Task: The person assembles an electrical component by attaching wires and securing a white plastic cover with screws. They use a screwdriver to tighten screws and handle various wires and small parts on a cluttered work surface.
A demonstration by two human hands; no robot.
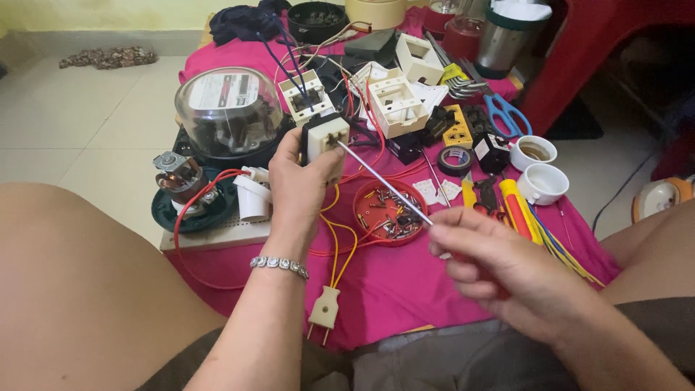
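1. My left hand is wrapped around a small cream socket block, lifting it above the pink cloth so that its face looks up and toward me

2. My right hand is pinched shut on the handle of a thin screwdriver; most of the handle is hidden inside my fingers

3. The screwdriver's long axis runs on a slant from lower right, at my right hand, to upper left, and its tip rests at the face of the socket block, on or just beside a screw point; I cannot tell whether it sits in a slot

4. Yellow wires hang from under the block down to a cream plug lying on the cloth near my left wrist, so that wiring looks already joined

5. I judge the work to be midway: the block is wired and in hand, but the screwing at its face is not finished

6. The red dish of screws sits just below the shaft, with many loose screws left in it

7. The glass-domed meter, white socket frames, black tape roll and blue-handled scissors lie untouched beyond
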